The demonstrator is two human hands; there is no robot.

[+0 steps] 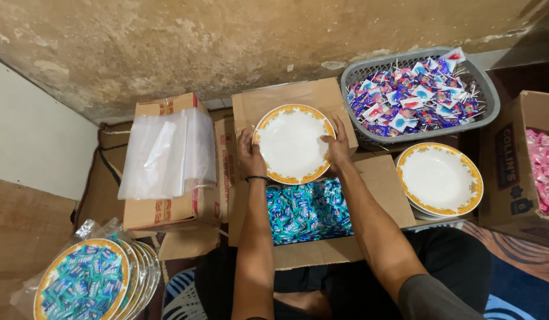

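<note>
Both my hands hold one white plate with an orange patterned rim (pixel 293 143) over the far flap of an open cardboard box (pixel 378 184). My left hand (pixel 249 155) grips the plate's left edge and has a dark band at the wrist. My right hand (pixel 338 148) grips its right edge. The plate is empty. Just below it, the box is filled with small blue and teal wrapped candies (pixel 307 211).
A stack of matching plates (pixel 439 179) lies at right. Behind it, a grey basket (pixel 487 89) holds lollipops. A box of pink candies (pixel 542 169) stands far right. Clear plastic bags (pixel 168 151) rest on a carton at left. Bagged candy-filled plates (pixel 85 283) sit bottom left.
</note>
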